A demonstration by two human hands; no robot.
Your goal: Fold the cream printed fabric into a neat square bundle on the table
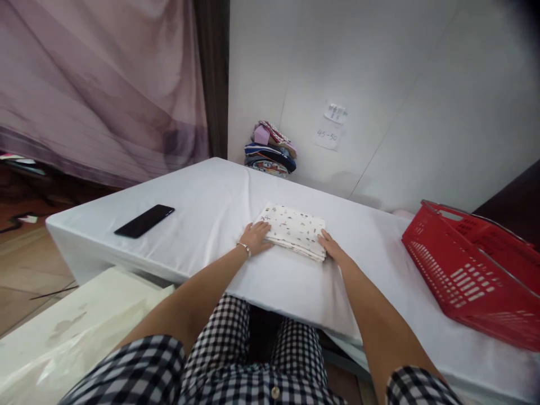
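Observation:
A folded white cloth with a small scattered print lies flat on the white-covered table in front of me. It is folded into several layers, which show along its near edge. My left hand, a bracelet at its wrist, rests with fingers stretched out over the cloth's left near corner. At the right edge, my right hand touches the cloth with its fingertips, fingers extended. Neither hand grips it.
A black phone lies at the table's left. To the right stands a red plastic basket. Against the wall is a stack of folded clothes, with paper notes stuck beside it. A pale cabinet with plastic film stands at lower left.

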